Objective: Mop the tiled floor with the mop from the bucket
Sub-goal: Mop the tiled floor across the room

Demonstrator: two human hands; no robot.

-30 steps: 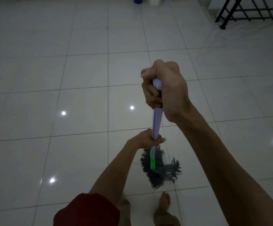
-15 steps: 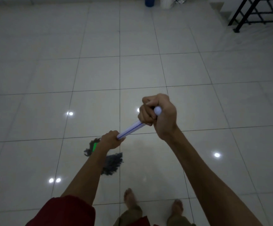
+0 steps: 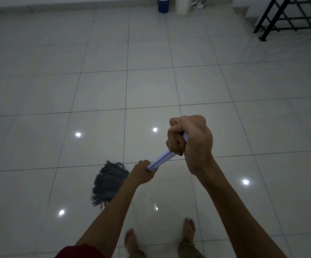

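Note:
The mop has a white handle (image 3: 161, 159) with a blue stripe and a grey string head (image 3: 108, 181) that lies on the glossy tiled floor (image 3: 102, 90), to the left of my bare feet. My right hand (image 3: 189, 140) grips the top end of the handle, fingers curled round it. Lower down the shaft, my left hand (image 3: 143, 172) holds it just above the mop head. The handle slants down to the left. Its lower part is hidden behind my left hand and forearm.
A blue bucket (image 3: 163, 4) stands at the far wall beside a white container (image 3: 182, 5). A black metal railing (image 3: 290, 15) rises at the top right by a step. My bare feet (image 3: 189, 229) stand on the tiles near the bottom edge.
The mop head swung from in front of my feet to the left side. My right hand dropped lower, and the handle went from nearly upright to slanted. Both hands kept their grip.

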